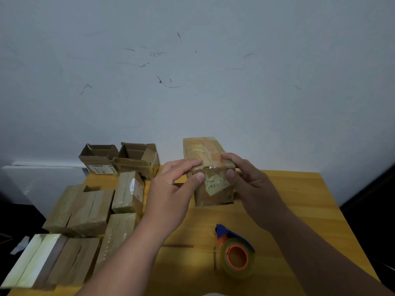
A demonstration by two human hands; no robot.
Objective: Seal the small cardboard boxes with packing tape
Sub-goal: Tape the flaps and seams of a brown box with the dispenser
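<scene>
A makeshift packing spot in a plain room: a yellow wooden table [299, 199] against a scuffed white wall [192, 71], cardboard boxes [89, 210] crowding the lower left, and a tape dispenser [237, 253] at lower centre.

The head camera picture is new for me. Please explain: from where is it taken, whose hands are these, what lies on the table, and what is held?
There is no machine here. A person wears one camera on the head, looking down at their own hands. The left hand and the right hand both hold a small cardboard box, thumbs pressing on clear tape on its near side. On the yellow table lies a tape dispenser with an orange core. At the left lie closed boxes; behind them stand two open boxes.
</scene>
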